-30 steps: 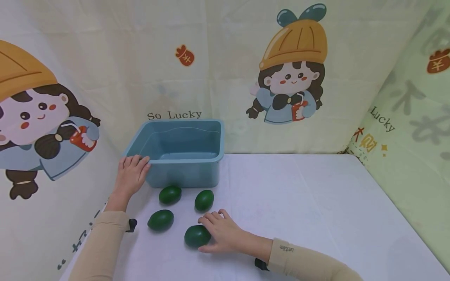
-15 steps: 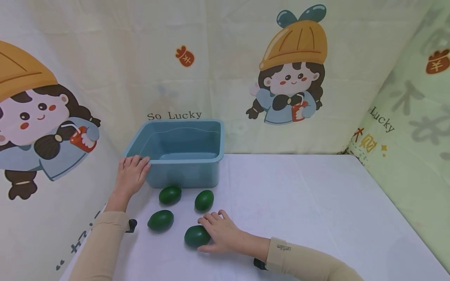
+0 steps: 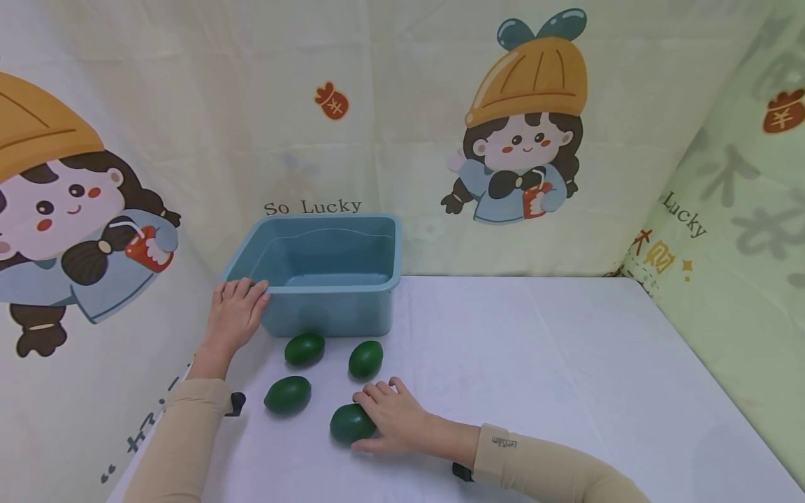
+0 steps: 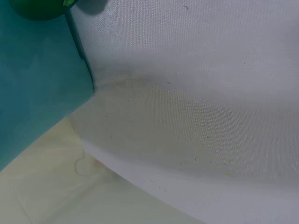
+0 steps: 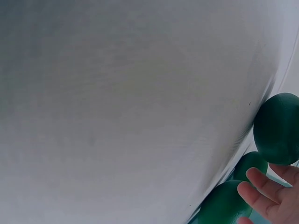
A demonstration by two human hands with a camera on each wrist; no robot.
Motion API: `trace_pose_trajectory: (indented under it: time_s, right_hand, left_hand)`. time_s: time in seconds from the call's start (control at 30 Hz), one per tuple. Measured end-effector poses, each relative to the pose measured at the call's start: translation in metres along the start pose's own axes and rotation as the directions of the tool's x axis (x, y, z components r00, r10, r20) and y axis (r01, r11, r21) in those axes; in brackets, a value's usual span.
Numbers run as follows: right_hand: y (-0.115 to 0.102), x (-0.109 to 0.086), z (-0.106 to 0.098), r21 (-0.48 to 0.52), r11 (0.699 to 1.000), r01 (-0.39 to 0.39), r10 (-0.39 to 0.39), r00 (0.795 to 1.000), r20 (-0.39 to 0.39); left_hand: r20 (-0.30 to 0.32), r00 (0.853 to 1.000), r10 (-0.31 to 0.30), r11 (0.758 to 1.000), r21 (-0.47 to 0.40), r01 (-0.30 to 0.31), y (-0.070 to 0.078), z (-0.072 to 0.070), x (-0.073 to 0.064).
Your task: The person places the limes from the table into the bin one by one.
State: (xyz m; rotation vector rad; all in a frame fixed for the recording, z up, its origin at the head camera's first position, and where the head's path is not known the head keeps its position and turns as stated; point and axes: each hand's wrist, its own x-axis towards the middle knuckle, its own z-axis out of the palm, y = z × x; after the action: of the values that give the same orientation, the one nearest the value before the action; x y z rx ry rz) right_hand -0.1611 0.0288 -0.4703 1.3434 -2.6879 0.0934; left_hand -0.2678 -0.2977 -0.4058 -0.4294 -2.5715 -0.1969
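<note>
Right hand [image 3: 399,418] curved round green fruit [image 3: 349,424], thumb and fingers on opposite sides; fruit sits on white table [image 3: 522,363] in front of blue bin [image 3: 327,311]. Three more fruits [image 3: 305,349] nearer bin. Left hand [image 3: 235,314] hooked over bin's near left corner. Right sleeve [image 3: 553,461] seems lettered "Letsslim", upside down. Backdrop [image 3: 409,175] behind bin reads "So Lucky" just above it; "Lucky" again on side cloth [image 3: 742,293], well right of bin.

Four green oval objects [image 3: 305,349] are showing, plus one blue bin [image 3: 327,311] and one white table [image 3: 528,349]. One left hand [image 3: 234,318] and one right hand [image 3: 397,422] are appearing. Two sleeves [image 3: 179,440], two black wrist pieces [image 3: 236,404], two printed cartoon figures [image 3: 520,136] and two printed pouches [image 3: 332,101] are also registering.
</note>
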Motion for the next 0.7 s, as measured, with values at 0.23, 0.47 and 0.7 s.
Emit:
trace_pose_trajectory:
  time_s: [0.23,0.47,0.7]
  right_hand:
    - [-0.0007,-0.0006,-0.0022,0.01,1.0,-0.005,0.005,1.0,0.015]
    - [-0.0006,-0.0003,-0.0006,0.003,1.0,-0.009,0.008,0.999,0.037]
    - [-0.0009,-0.0002,0.0008,0.007,1.0,-0.011,0.01,0.997,0.071]
  left_hand:
    - [-0.003,1.0,0.001,1.0,-0.001,-0.001,0.0003,-0.0002,-0.0003]
    - [0.008,1.0,-0.005,1.0,0.003,0.005,0.0013,-0.0007,-0.0007]
    - [-0.008,1.0,-0.004,1.0,0.01,0.004,0.0017,0.0007,-0.0008]
